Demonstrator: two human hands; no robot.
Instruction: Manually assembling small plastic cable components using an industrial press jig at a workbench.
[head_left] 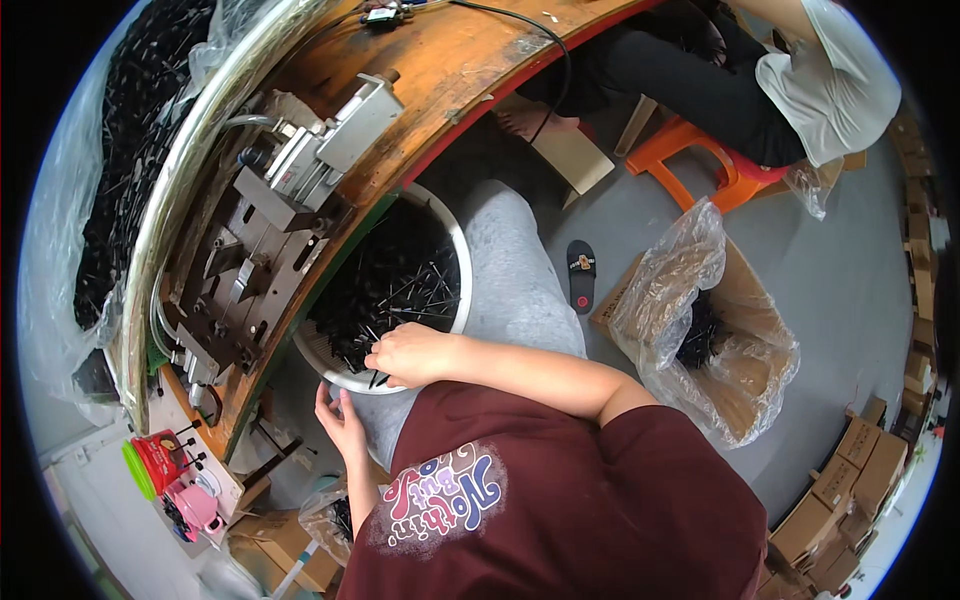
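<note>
A round white basket [464,262] rests at my lap, heaped with thin black rod-like parts [395,275]. My right hand [410,355] is over its near rim with the fingers curled together. Short dark ends of thin black rods [377,378] poke out beneath those fingers; how many it holds I cannot tell. Just outside the rim, lower left, my left hand [343,425] is raised with thumb and fingers apart and nothing visible between them.
A metal clamping fixture [270,225] is mounted on the wooden bench [440,60] at left. Beyond it lies a plastic-lined heap of black parts [130,150]. To the right stand a lined cardboard box [755,330], an orange stool [680,150] and a seated person [690,80].
</note>
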